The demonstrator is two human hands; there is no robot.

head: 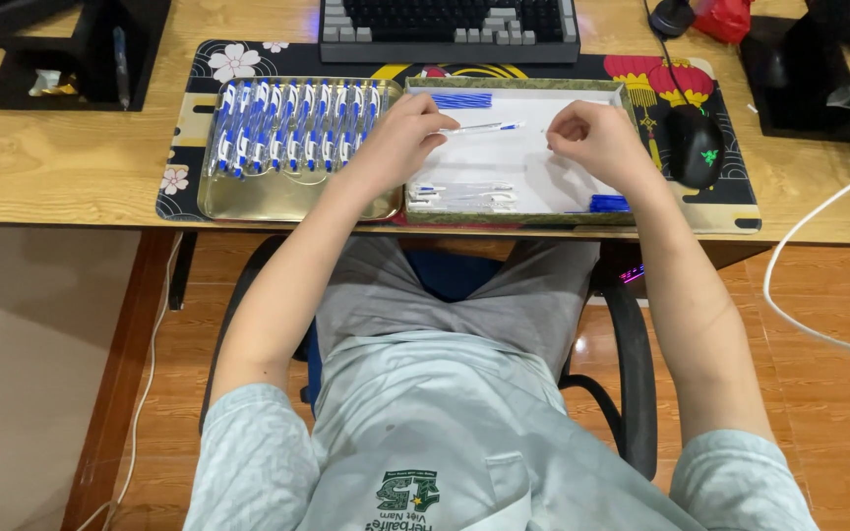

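Note:
My left hand (400, 138) grips a clear ballpoint pen with a blue tip (484, 127) over a white-lined tray (582, 98). My right hand (597, 140) hovers at the pen's right end with fingers pinched; whether it holds a small part I cannot tell. In the white tray lie blue refills (461, 100) at the top left, clear pen barrels (464, 195) at the bottom left and blue caps (609, 204) at the bottom right. A gold tray (292, 202) to the left holds a row of several finished blue-and-white pens (292, 123).
Both trays rest on a dark patterned desk mat (189, 147) on a wooden desk. A keyboard (450, 28) sits behind them and a black mouse (696, 146) to the right. A white cable (799, 246) hangs at the right.

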